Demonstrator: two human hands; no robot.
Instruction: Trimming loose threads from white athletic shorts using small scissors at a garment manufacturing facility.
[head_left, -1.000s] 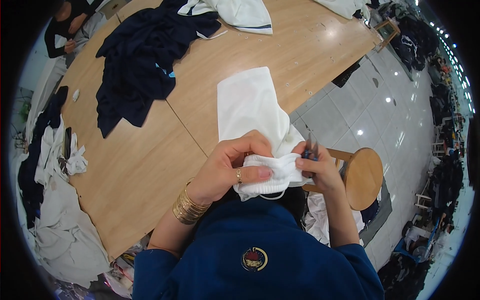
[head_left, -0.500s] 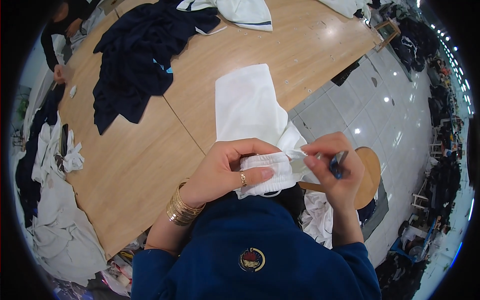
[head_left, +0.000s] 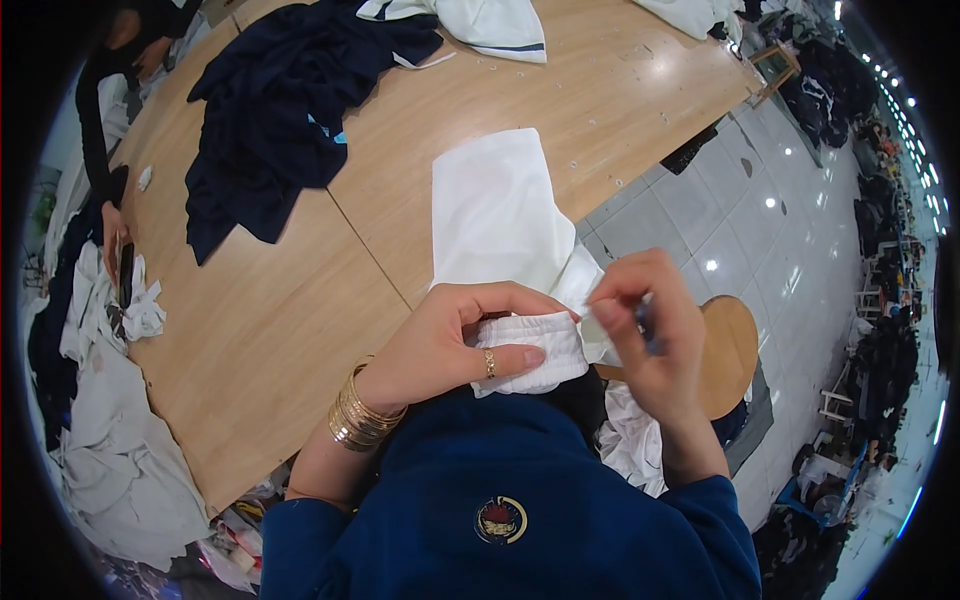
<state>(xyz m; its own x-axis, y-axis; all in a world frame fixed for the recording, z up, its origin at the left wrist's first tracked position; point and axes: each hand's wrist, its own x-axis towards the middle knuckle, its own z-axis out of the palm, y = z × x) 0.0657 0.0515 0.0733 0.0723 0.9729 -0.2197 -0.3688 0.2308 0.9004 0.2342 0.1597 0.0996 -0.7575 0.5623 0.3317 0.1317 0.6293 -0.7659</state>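
Observation:
A white garment with a gathered elastic waistband (head_left: 535, 335) is in my left hand (head_left: 465, 335), thumb on top and fingers curled behind. The flat white part of the garment (head_left: 490, 210) spreads away over the table edge. My right hand (head_left: 655, 325) is just right of the waistband, its thumb and forefinger pinched near the garment's edge; whether cloth or thread is between the tips is too blurred to tell. A small dark blue tool (head_left: 648, 325) sits within its curled fingers, mostly hidden.
A wooden table (head_left: 260, 350) bears a navy garment (head_left: 270, 120) and a white garment with a dark stripe (head_left: 490, 25). White cloth (head_left: 130, 440) hangs over the left edge, where another person's hand (head_left: 113, 235) reaches a dark flat object. A round stool (head_left: 730, 355) stands at right.
My right hand has risen slightly and shifted left, and its fingers are blurred. The waistband's lower cord loop no longer shows. The other person's hand has moved nearer along the left edge.

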